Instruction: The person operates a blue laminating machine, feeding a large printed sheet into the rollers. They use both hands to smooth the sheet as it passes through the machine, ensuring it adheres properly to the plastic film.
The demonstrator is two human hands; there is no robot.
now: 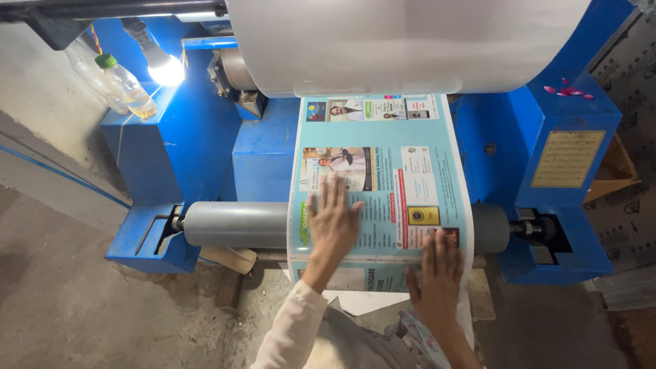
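Observation:
A light blue printed sheet (383,164) runs down from a large white roll (410,41) and over a grey roller (236,224) of a blue machine (198,143). My left hand (333,222) lies flat on the sheet where it bends over the roller, fingers spread. My right hand (437,273) presses flat on the sheet's lower right part, just below the roller. Neither hand grips anything. A white sleeve covers my left forearm.
A lit bulb (166,68) and two plastic bottles (123,85) hang at the upper left. A brass plate (567,158) sits on the machine's right housing. A cardboard box (615,171) stands at the right. A wooden block (229,258) lies under the roller on the concrete floor (82,307).

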